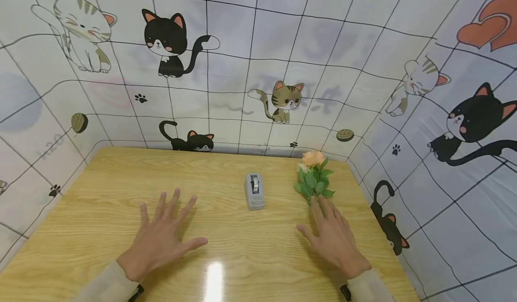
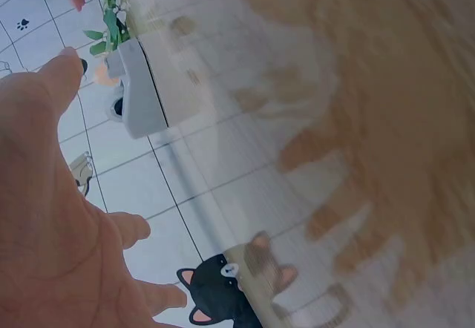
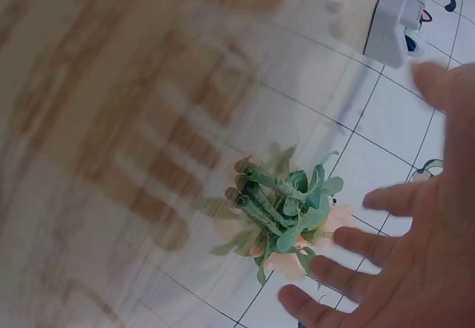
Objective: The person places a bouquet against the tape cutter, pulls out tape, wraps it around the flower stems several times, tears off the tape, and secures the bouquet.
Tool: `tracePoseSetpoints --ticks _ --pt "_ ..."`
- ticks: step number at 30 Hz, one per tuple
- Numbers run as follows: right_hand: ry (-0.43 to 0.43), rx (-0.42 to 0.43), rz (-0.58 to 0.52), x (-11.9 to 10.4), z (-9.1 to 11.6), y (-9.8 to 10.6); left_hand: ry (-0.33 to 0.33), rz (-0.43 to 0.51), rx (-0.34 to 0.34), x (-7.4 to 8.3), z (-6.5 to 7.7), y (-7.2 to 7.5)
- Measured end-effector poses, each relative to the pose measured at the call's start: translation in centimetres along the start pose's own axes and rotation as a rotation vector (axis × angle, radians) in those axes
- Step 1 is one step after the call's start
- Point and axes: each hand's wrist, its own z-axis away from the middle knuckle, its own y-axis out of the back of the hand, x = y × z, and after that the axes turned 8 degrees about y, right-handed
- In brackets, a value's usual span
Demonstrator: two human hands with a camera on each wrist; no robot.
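Left hand (image 1: 159,237) splayed, right hand (image 1: 333,237) outstretched

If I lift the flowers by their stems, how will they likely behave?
The stems look straight and fairly thick, so they are probably stiff. The thin, spread leaves will likely bend, and the open petals may crush if squeezed.

Cartoon cats on three sides

We see a wood-grain table (image 1: 242,234) with a bright streak of reflected light (image 1: 214,282) on its near part. Pale sheeting (image 1: 230,41) with dark grid lines rises at the far, left and right sides. On the far side we find a black-and-white cat (image 1: 165,35) at left and a brown striped cat (image 1: 286,100) right of the middle. On the right side we spot an orange-red heart motif (image 1: 502,8).
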Motion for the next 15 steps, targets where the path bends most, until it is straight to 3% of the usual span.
tracePoseSetpoints --ticks 7,15 --pt "-0.083 0.028 -0.025 0.7 -0.2 0.3 -0.044 -0.01 0.027 0.8 -0.2 -0.7" --pt "-0.189 -0.015 -0.114 1.2 0.1 0.5 -0.078 -0.008 0.033 2.0 -0.3 -0.7"
